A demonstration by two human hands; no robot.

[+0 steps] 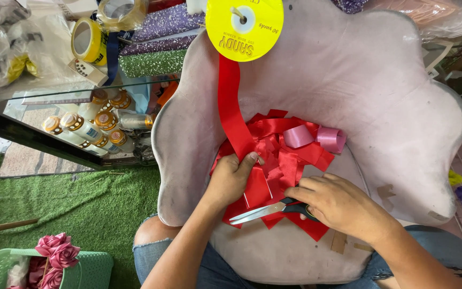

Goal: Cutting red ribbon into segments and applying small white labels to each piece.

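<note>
While my left hand (231, 179) pinches the red ribbon (231, 115) running down from its yellow spool (244, 24), my right hand (338, 203) grips black-handled scissors (274, 210) — blades slightly apart. Both rest over cut red strips (290, 155) on a grey cushion (380, 91).

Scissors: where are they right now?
Head view, lower centre: the scissors are in the right hand, blades pointing left over the red ribbon pieces on the pale cushion, just below the left hand.

Bright, even daylight, soft shadows only. Sharp focus throughout, slight wide-angle bending at edges, mild glare on plastic bags (1, 37).
</note>
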